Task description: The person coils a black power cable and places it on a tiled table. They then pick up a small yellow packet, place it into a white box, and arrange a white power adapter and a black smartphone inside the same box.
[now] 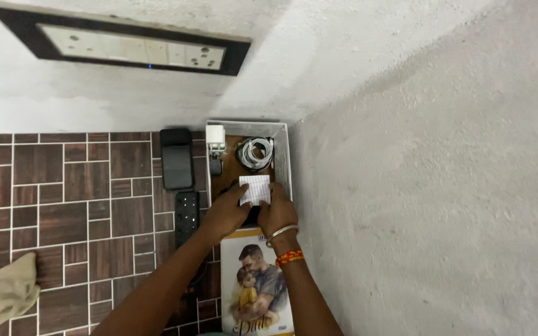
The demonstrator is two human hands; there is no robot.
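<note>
Hands: left hand and right hand both grip small white packet over open box; coiled white cable, charger inside; phone alongside.

We took the open box in the corner as our landmark. Inside it, a coiled cable lay at the far end, a charger plug at its far left. Our left hand and right hand met at the box's near end, fingers on a small card. Left of the box, a phone lay on the tiled floor, a remote nearer us. A printed lid lay just before the box, a cloth far to its left.
</note>
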